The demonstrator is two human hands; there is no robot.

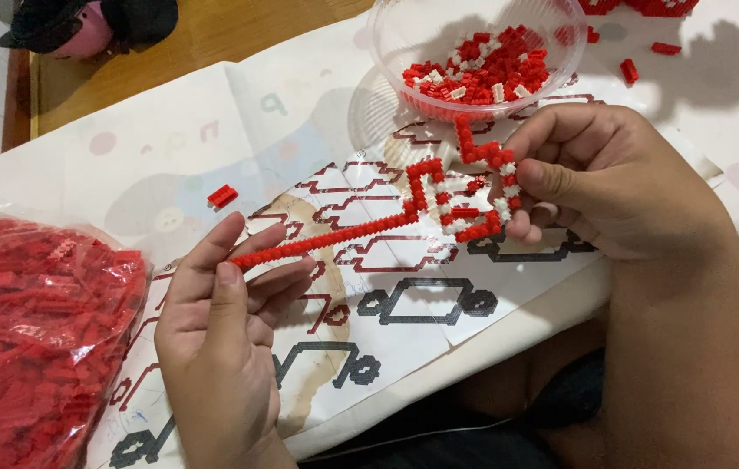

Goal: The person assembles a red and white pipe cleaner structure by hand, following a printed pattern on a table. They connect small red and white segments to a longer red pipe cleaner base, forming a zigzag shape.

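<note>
Right hand (600, 178): fingers curled, thumb pressed down, closed on the red-and-white end of a thin brick-built outline piece (439, 204), held above the table. Left hand (222, 313): mostly open, fingers extended, fingertips (278, 252) touching the far end of the piece's long red bar; thumb alongside, no full grasp seen. The piece spans the gap between both hands, tilted upward toward the right hand. Directly beneath lies a printed instruction sheet (404, 304) with red and black outline diagrams, resting on a pale cloth-covered table (161, 148). A single loose red brick (223, 195) sits on the cloth just above the left hand. Left of that hand, a clear bag of red bricks (35, 339). Beyond the right hand, a clear plastic bowl (395, 35) holds red and white bricks. Scattered red bricks (629, 70) lie near the bowl.
</note>
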